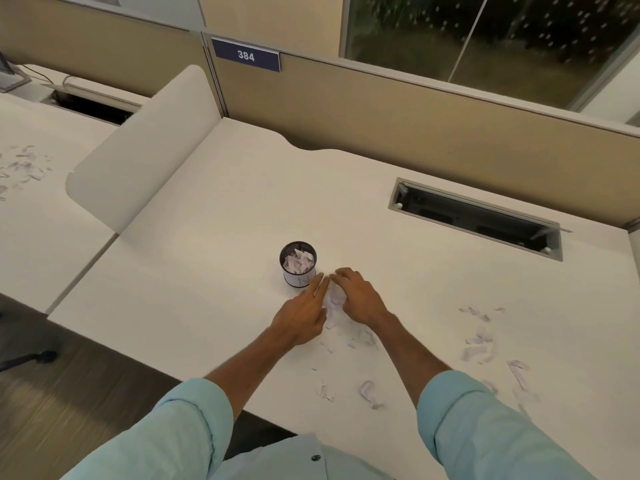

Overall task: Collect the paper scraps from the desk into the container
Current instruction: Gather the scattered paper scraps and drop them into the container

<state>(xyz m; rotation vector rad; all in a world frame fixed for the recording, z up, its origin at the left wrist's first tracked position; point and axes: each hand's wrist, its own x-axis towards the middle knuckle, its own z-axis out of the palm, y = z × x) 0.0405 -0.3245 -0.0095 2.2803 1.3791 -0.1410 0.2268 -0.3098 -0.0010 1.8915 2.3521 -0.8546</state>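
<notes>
A small black mesh cup (298, 265) stands on the white desk (214, 237), partly filled with white paper scraps. Just right of it, my left hand (304, 315) and my right hand (356, 295) lie on the desk facing each other, cupped around a small heap of paper scraps (334, 303). The fingertips nearly meet above the heap, beside the cup. More scraps (479, 341) are strewn across the desk to the right, and a few scraps (367, 391) lie near the front edge between my forearms.
A cable slot (474, 218) is cut into the desk at the back right. Beige partitions run along the back, with a sign reading 384 (246, 56). A white divider panel (138, 150) separates the neighbouring desk at left, which also carries paper scraps (24, 166).
</notes>
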